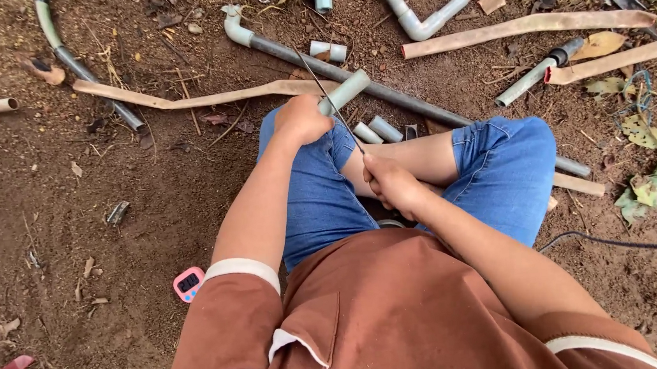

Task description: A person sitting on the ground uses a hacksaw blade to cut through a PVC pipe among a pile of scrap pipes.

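Fingers of the left hand (pixel 301 120) are curling tightly around one end of a short grey pipe piece (pixel 345 92), gripping it over the left knee; its long axis is running diagonally, the free end pointing up and to the right, away from the person. Fingers of the right hand (pixel 391 183) are clenching the lower end of a thin saw blade (pixel 329 98), which is slanting up and left across the pipe piece. Beyond the knees, a long grey pipe (pixel 384 94) is lying on the soil. A pink timer (pixel 189 284) is sitting beside the left elbow.
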